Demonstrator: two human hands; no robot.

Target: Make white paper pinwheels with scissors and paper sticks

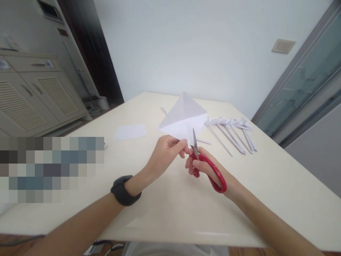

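Note:
My left hand [170,149], with a black band on its wrist, pinches the near edge of a folded white sheet of paper [183,110]. The sheet's far end rises to a point, and a crease runs down from it. My right hand [204,163] grips red-handled scissors [214,174], their blades pointing up and away, slightly apart beside the paper's near edge. Both hands' fingertips nearly meet there. Whether the blades are touching the paper I cannot tell.
Several rolled paper sticks [236,138] with crumpled white paper along their far ends lie to the right on the cream table [165,209]. A flat white paper piece [130,131] lies at left. Thin paper sticks [163,111] show behind the folded sheet. The left side is pixelated.

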